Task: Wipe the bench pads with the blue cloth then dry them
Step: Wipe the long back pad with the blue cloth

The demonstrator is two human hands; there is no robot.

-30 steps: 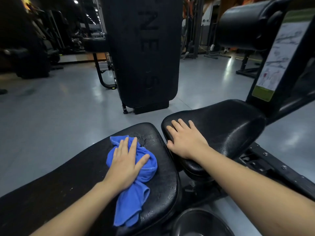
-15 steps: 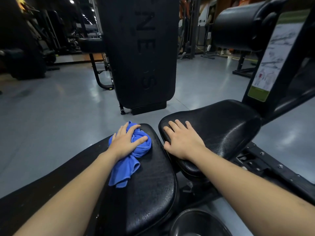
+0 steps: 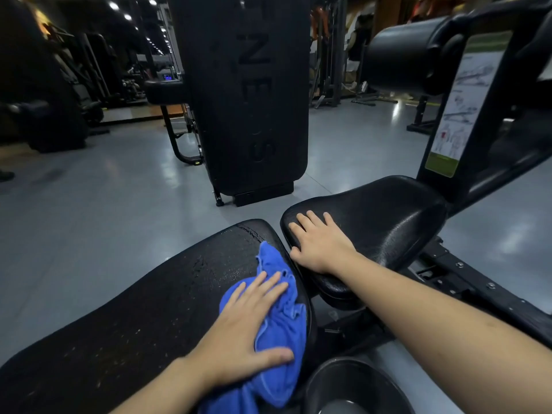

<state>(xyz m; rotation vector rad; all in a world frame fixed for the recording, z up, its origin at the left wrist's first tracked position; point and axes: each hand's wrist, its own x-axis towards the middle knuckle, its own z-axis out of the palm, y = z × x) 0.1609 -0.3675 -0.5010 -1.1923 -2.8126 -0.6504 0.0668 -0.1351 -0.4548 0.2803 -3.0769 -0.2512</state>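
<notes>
Pressing the blue cloth (image 3: 280, 321) flat onto the long pad (image 3: 143, 309), the open-fingered left hand (image 3: 248, 333) wipes while the flat, empty right hand (image 3: 321, 248) likely braces on the seat pad (image 3: 385, 216).

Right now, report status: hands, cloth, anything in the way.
Left hand flat, pressing blue cloth on long pad, near its right edge. Right hand flat on seat pad. Droplets show on long pad. Nothing blocks the cloth.

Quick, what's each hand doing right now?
Left hand: open, fingers flat, pressing the blue cloth.
Right hand: open, flat on the seat pad, holding nothing.
</notes>
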